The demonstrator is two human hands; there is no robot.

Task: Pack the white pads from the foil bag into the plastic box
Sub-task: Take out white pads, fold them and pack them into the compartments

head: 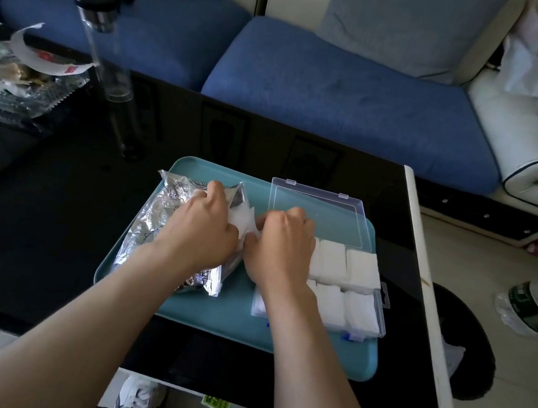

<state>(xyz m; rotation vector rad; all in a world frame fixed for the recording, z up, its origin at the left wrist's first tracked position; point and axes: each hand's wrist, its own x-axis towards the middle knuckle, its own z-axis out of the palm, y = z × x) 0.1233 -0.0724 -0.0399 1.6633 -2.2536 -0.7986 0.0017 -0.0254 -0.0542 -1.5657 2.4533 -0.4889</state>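
On a teal plastic tray (pixel 209 320), one crinkled silver foil bag (pixel 151 222) lies at nine o'clock. One clear plastic box (pixel 382 309) at three o'clock holds six white pad stacks (pixel 362 269), partly hidden. Left hand (pixel 202 229) and right hand (pixel 280 245) grip a loose pad bunch (pixel 241 220) between bag and box.

Soft daylight fills the room. It is brighter on the right, where the floor (pixel 510 393) looks pale and washed out. The black desk (pixel 50 225) is very dark and shiny, and it mirrors the sofa (pixel 345 93) faintly. The foil bag (pixel 150 228) gives small bright glints. Shadows are soft. Straight lines bend near the edges. The corners look a bit blurry.
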